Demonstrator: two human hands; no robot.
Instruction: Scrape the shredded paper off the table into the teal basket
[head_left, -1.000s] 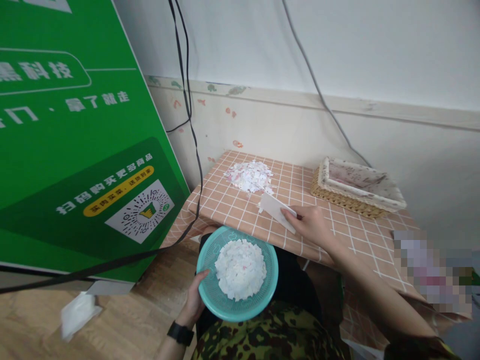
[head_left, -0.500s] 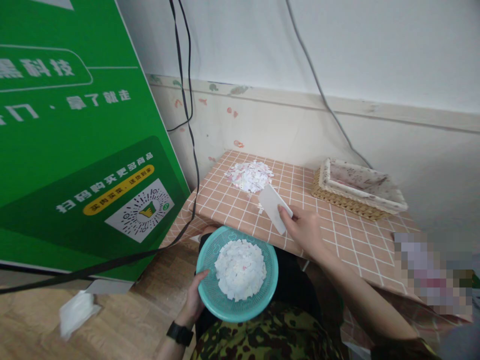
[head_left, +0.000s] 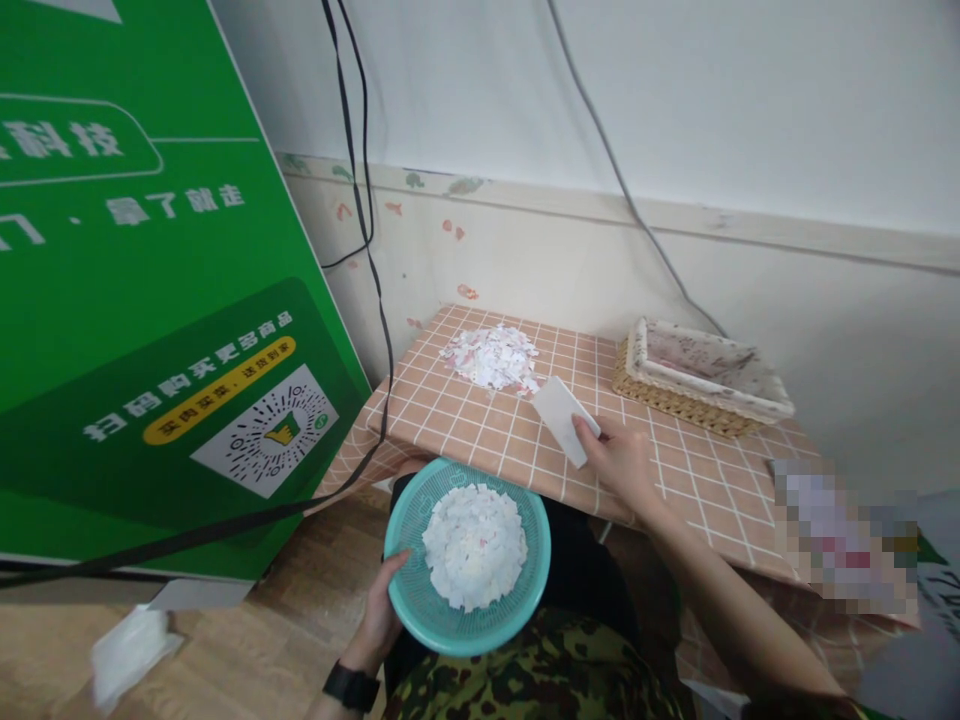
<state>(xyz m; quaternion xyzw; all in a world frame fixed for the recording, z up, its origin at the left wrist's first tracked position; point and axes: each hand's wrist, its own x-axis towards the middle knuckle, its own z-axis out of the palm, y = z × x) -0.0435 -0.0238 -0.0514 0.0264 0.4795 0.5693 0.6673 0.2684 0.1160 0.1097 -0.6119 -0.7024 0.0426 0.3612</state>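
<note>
My left hand [head_left: 381, 607] grips the left rim of a round teal plastic basket [head_left: 466, 640], held over my lap below the table edge. White paper scraps [head_left: 476, 548] are heaped in the middle of it. In my right hand [head_left: 616, 458] is a flat white rectangular card [head_left: 561, 418], pinched by its right end and tilted above the checked tablecloth. A second pile of torn paper scraps [head_left: 493, 358], mostly white with some pink, lies on the table just beyond the card's far left tip.
A wicker basket with a cloth lining [head_left: 701, 385] stands at the table's back right. A green printed panel [head_left: 150, 300] rises on the left, with a black strap [head_left: 379, 300] hanging before it. A white plastic bag [head_left: 131, 650] lies on the floor.
The card in my right hand has moved back, away from the pile. The few loose scraps near it now lie closer to the pile's edge. My left hand still holds the teal basket.
</note>
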